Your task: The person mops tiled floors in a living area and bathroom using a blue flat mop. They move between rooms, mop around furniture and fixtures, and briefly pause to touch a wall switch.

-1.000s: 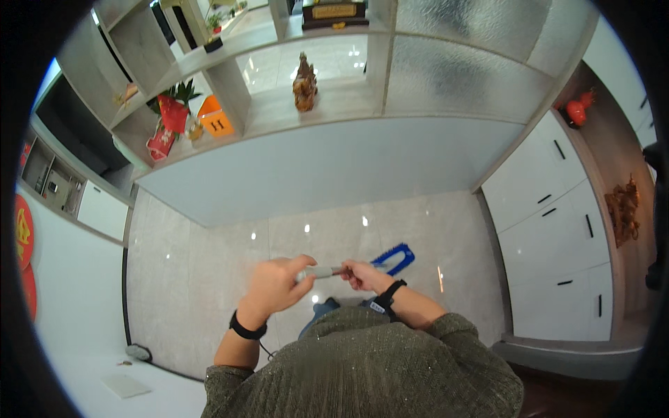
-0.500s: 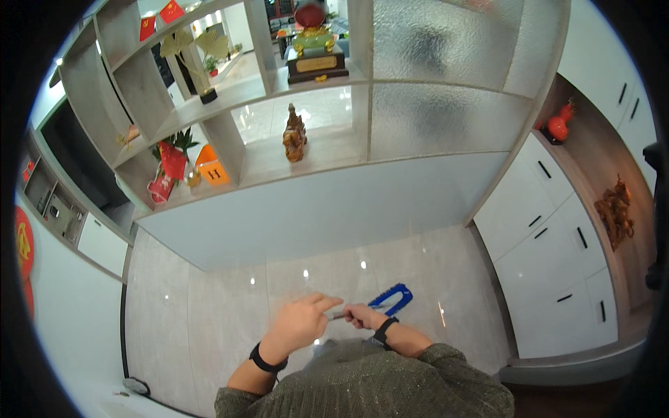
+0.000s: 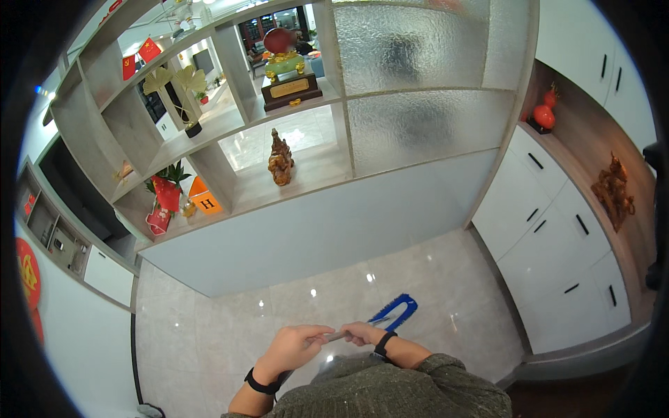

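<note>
gripping a mop handle [image 3: 339,336], left hand [image 3: 291,346] and right hand [image 3: 364,333] face a shelf wall [image 3: 313,223].

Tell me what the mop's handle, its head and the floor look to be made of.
Mop handle: likely metal, a thin grey pole with dull sheen. Mop head: bright blue, probably a plastic frame; any cloth can't be made out. Floor: glossy pale stone-look tiles, with grout lines and ceiling-light reflections.

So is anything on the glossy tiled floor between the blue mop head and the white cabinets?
Nothing visible: the blue mop head lies on bare glossy tiled floor, open through to the white cabinets. Both hands hold its grey handle.
</note>
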